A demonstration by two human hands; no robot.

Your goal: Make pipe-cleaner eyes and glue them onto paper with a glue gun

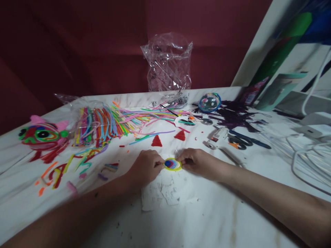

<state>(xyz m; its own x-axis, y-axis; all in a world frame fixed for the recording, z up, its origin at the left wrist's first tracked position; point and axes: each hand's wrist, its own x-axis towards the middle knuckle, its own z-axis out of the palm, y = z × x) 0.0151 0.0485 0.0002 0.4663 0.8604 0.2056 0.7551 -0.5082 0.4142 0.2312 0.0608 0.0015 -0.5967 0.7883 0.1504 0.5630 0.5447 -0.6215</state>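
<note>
Left grip (146, 167) and right grip (193, 162) each pinch an edge of the coiled disc (172, 164), yellow-rimmed and blue-centred, lying flat on the desk (232, 213) mid-frame above a patch of white scraps (165, 194). Red cones (156, 141) at 12 o'clock, glue gun (216, 137) and scissors (240, 142) at 2, loose pipe cleaners (103, 124) at 10; none crowd the disc. Fingertips curl under the knuckles, so exact contact is hidden; left forearm blurred, cables (310, 162) at 3 cut off by the frame.
</note>
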